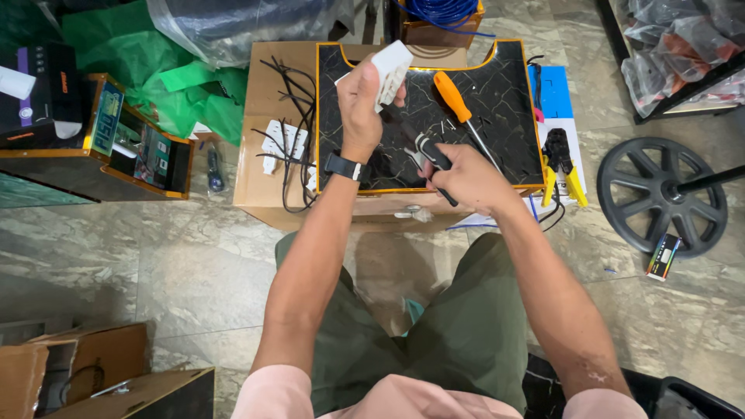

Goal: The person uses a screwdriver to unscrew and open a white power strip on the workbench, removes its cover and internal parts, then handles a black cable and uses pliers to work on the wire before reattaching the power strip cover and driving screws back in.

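My left hand [363, 99] is raised over a black marble-patterned board [504, 101] with a gold rim and grips a small white plastic block [390, 68]. A black watch sits on that wrist. My right hand [466, 177] is closed on the black-and-grey handle of a screwdriver [423, 146], whose shaft points up toward the white block. The tip is hidden behind the block and fingers. An orange-handled screwdriver [456, 102] lies on the board just right of both hands.
The board rests on a cardboard box [264, 178] with black cable ties [291, 116] and a white socket part [279, 145]. Yellow-handled crimping pliers [560, 164] lie to the right. A black wheel-shaped stand base [660, 194], green sheets, plastic bags and boxes surround me.
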### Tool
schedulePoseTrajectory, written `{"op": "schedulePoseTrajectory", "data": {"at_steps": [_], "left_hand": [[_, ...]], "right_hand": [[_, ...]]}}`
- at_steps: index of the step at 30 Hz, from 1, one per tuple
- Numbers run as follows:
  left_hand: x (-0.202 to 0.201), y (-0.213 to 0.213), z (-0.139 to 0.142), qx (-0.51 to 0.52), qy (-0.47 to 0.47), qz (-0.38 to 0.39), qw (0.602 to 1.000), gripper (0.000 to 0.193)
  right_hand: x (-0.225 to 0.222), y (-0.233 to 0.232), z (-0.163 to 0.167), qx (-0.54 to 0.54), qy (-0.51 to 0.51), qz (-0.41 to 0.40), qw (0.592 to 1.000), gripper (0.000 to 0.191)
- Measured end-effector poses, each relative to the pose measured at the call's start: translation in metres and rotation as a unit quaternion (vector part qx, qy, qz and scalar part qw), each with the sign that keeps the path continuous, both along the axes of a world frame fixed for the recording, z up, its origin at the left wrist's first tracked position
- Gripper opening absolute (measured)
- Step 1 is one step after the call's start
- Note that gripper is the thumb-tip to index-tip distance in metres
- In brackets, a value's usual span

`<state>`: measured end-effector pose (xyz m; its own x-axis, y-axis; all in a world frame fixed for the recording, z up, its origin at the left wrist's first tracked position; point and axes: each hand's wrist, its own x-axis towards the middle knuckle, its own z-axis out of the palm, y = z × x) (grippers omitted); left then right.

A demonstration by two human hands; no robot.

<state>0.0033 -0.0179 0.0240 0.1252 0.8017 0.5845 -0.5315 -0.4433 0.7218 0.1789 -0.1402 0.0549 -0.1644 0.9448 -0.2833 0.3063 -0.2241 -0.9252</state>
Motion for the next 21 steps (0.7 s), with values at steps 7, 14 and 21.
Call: {"op": "schedulePoseTrajectory", "data": {"at_steps": [7,14,21], "left_hand": [[0.010,0.011,-0.004,-0.091,-0.118,-0.049,0.988,0.070],[0.008,0.010,0.001,-0.188,-0.278,-0.124,0.934,0.072],[0.006,0.004,0.002,-0.101,-0.172,-0.062,0.978,0.073]], "right_hand": [[-0.003,-0.005,-0.013,0.094,-0.088,-0.005,0.992,0.008],[-0.009,-0.007,-0.022,0.121,-0.089,-0.017,0.988,0.008],[-0.005,-0.010,-0.009,0.050,-0.031,0.000,0.998,0.032]]}}
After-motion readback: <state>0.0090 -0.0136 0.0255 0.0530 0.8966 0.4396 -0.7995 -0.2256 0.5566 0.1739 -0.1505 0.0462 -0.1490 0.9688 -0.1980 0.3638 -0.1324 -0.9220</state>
